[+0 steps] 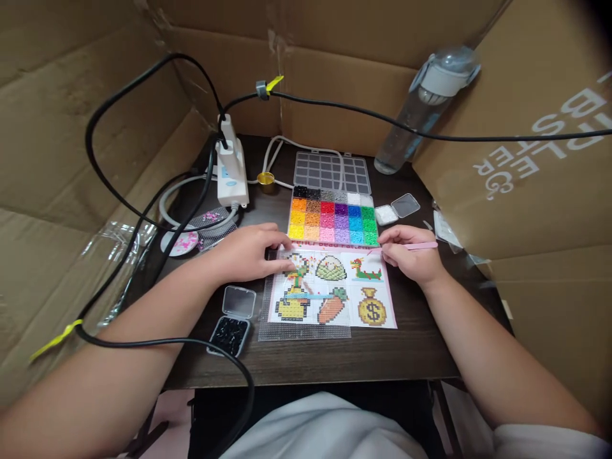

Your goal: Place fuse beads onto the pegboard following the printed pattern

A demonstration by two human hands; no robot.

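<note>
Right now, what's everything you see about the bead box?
The bead box lies open on the dark table, just beyond the pattern sheet. It looks like clear plastic, its gridded lid folded back. Compartments hold tiny beads: black, gray and white in the far row, rainbow colors and brown nearer. The right hand is by its near right corner; I can't tell if they touch.
</note>
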